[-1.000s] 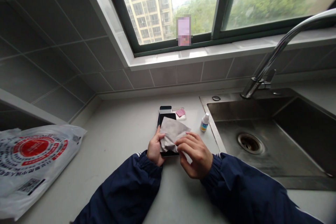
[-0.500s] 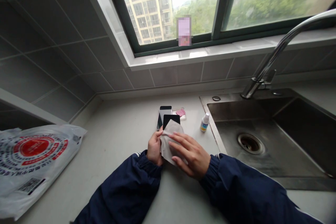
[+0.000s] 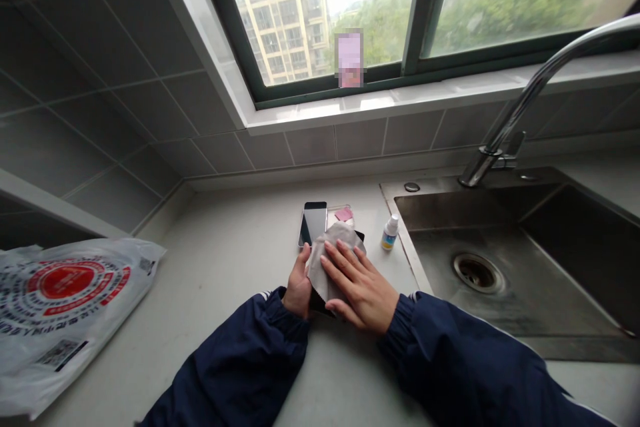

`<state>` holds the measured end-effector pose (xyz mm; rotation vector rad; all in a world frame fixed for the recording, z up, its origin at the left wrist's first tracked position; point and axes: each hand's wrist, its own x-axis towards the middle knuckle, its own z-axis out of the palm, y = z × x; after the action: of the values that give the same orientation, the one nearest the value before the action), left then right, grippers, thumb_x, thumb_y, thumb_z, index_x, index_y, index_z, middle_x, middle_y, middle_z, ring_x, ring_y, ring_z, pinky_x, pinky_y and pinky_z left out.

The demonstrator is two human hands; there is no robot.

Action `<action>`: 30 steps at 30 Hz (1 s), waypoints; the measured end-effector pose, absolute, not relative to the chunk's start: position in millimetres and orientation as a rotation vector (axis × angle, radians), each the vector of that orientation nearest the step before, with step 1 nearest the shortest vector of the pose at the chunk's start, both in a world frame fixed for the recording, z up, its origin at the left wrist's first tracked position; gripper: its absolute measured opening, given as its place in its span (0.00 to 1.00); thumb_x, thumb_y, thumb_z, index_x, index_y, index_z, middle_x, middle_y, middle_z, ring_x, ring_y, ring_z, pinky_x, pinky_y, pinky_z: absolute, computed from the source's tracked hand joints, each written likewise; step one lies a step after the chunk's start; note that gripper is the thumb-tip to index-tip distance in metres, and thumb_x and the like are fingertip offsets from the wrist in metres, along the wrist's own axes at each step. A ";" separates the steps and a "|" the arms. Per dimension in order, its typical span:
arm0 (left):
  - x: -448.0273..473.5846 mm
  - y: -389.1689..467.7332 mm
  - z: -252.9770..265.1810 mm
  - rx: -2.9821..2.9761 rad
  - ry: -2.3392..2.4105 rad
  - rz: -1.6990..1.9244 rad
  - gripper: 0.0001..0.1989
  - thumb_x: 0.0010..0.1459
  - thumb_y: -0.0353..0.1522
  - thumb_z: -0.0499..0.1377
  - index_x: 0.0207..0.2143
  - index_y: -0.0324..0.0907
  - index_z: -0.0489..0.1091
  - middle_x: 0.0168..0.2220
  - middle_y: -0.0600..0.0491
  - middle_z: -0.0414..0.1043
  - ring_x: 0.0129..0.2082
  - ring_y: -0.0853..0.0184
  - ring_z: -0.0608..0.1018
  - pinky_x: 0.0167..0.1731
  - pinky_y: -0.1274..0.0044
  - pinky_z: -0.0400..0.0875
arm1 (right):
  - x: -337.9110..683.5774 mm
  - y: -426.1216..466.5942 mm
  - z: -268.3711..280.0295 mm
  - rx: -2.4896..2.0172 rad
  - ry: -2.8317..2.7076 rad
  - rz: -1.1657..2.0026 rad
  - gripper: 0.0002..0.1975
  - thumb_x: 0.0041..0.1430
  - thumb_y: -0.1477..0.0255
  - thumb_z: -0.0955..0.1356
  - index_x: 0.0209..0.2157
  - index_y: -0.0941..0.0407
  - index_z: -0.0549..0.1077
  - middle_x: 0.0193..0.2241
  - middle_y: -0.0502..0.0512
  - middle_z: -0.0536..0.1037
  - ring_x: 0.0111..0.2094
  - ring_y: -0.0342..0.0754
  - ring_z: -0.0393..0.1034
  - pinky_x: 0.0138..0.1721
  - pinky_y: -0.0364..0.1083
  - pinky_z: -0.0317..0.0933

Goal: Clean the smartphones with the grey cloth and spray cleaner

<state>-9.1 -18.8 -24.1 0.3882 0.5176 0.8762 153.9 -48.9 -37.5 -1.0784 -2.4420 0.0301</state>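
Note:
My left hand (image 3: pixel 299 283) is closed around the left edge of a dark phone (image 3: pixel 319 302), its thumb pointing up along the side. A grey cleaning cloth (image 3: pixel 320 260) with a zigzag edge covers most of that phone, leaving only dark parts at the lower left and the upper right corner. My right hand (image 3: pixel 363 287) lies flat on the cloth with its fingers extended. Just beyond them, a second phone (image 3: pixel 314 221) with a dark screen and pale rim rests on the counter. Beside it is a clear case (image 3: pixel 349 221) with a pink piece (image 3: pixel 343 214) on it, partly hidden by the cloth.
A small white-capped bottle (image 3: pixel 390 233) stands upright between my right hand and the steel sink (image 3: pixel 440 253). The chrome faucet (image 3: pixel 530 80) arches over the sink. A printed plastic bag (image 3: pixel 70 320) lies at the left on the white counter (image 3: pixel 215 260). Behind is a window.
The cloth and the fingers of my right hand have slid up over the phone's top. The phone has tilted to the right, and its dark lower part now shows.

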 end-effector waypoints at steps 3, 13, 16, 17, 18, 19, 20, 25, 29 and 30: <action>-8.7 -17.9 -28.4 0.420 0.454 0.866 0.36 0.66 0.51 0.45 0.67 0.36 0.57 0.59 0.41 0.70 0.67 0.54 0.61 0.67 0.64 0.51 | 156.1 -47.1 -36.2 -1.107 -2.403 -0.017 0.37 0.68 0.55 0.62 0.70 0.61 0.49 0.71 0.64 0.45 0.71 0.63 0.36 0.67 0.62 0.45; -9.2 -21.1 -18.4 0.460 0.409 0.728 0.41 0.64 0.56 0.36 0.68 0.39 0.54 0.60 0.41 0.68 0.68 0.54 0.59 0.67 0.64 0.49 | 162.3 -39.5 -36.0 -1.173 -2.339 -0.095 0.35 0.69 0.56 0.60 0.69 0.61 0.52 0.70 0.66 0.47 0.71 0.64 0.39 0.65 0.65 0.46; -9.5 -19.5 -22.4 0.445 0.405 0.772 0.42 0.63 0.57 0.38 0.68 0.39 0.54 0.62 0.41 0.66 0.69 0.53 0.58 0.67 0.63 0.49 | 161.6 -40.1 -37.5 -1.125 -2.371 -0.066 0.36 0.69 0.55 0.60 0.70 0.60 0.51 0.70 0.65 0.48 0.71 0.64 0.39 0.66 0.65 0.45; -9.4 -19.0 -23.9 0.439 0.402 0.787 0.42 0.63 0.57 0.39 0.68 0.38 0.54 0.62 0.40 0.66 0.69 0.53 0.57 0.67 0.63 0.48 | 161.3 -40.5 -38.1 -1.110 -2.382 -0.054 0.36 0.69 0.55 0.60 0.70 0.60 0.51 0.70 0.64 0.48 0.71 0.64 0.39 0.66 0.65 0.44; -9.3 -18.6 -25.1 0.430 0.399 0.802 0.42 0.63 0.57 0.39 0.68 0.38 0.54 0.62 0.40 0.66 0.69 0.53 0.57 0.67 0.62 0.48 | 160.9 -40.9 -38.7 -1.097 -2.393 -0.044 0.36 0.69 0.55 0.61 0.70 0.59 0.51 0.70 0.64 0.47 0.71 0.64 0.39 0.66 0.65 0.43; -9.0 -18.4 -25.8 0.421 0.399 0.817 0.42 0.63 0.57 0.40 0.68 0.37 0.54 0.61 0.39 0.66 0.69 0.53 0.57 0.67 0.62 0.48 | 160.5 -41.3 -39.5 -1.085 -2.404 -0.035 0.36 0.68 0.55 0.61 0.70 0.59 0.51 0.70 0.64 0.47 0.71 0.64 0.38 0.66 0.65 0.43; -8.6 -18.5 -26.0 0.413 0.403 0.835 0.42 0.63 0.57 0.41 0.67 0.36 0.55 0.61 0.39 0.67 0.68 0.52 0.58 0.67 0.62 0.49 | 160.0 -41.6 -40.4 -1.072 -2.415 -0.027 0.36 0.68 0.55 0.61 0.70 0.59 0.51 0.70 0.64 0.47 0.71 0.64 0.38 0.67 0.65 0.42; -7.8 -20.9 -19.0 0.375 0.478 0.867 0.41 0.62 0.58 0.45 0.64 0.37 0.61 0.56 0.39 0.72 0.64 0.49 0.66 0.64 0.60 0.56 | 157.3 -43.2 -44.1 -0.990 -2.455 0.007 0.36 0.68 0.55 0.62 0.69 0.58 0.53 0.70 0.63 0.50 0.71 0.63 0.39 0.67 0.65 0.40; -12.0 -20.3 -13.9 0.349 0.512 0.846 0.44 0.60 0.59 0.46 0.63 0.34 0.62 0.54 0.36 0.73 0.61 0.47 0.69 0.62 0.59 0.59 | 156.1 -45.4 -42.5 -0.941 -2.492 0.055 0.35 0.68 0.54 0.61 0.69 0.57 0.54 0.70 0.61 0.51 0.71 0.62 0.40 0.68 0.64 0.38; -13.9 -19.2 -13.8 0.348 0.505 0.830 0.46 0.59 0.60 0.46 0.63 0.31 0.61 0.54 0.34 0.73 0.61 0.47 0.70 0.62 0.60 0.59 | 156.0 -46.1 -41.7 -0.924 -2.499 0.075 0.35 0.68 0.53 0.61 0.69 0.57 0.54 0.70 0.61 0.51 0.71 0.62 0.40 0.68 0.64 0.38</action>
<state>-13.9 -19.2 -13.8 0.3477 0.5047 0.8300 156.0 -46.1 -41.7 -0.9240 -2.4993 0.0755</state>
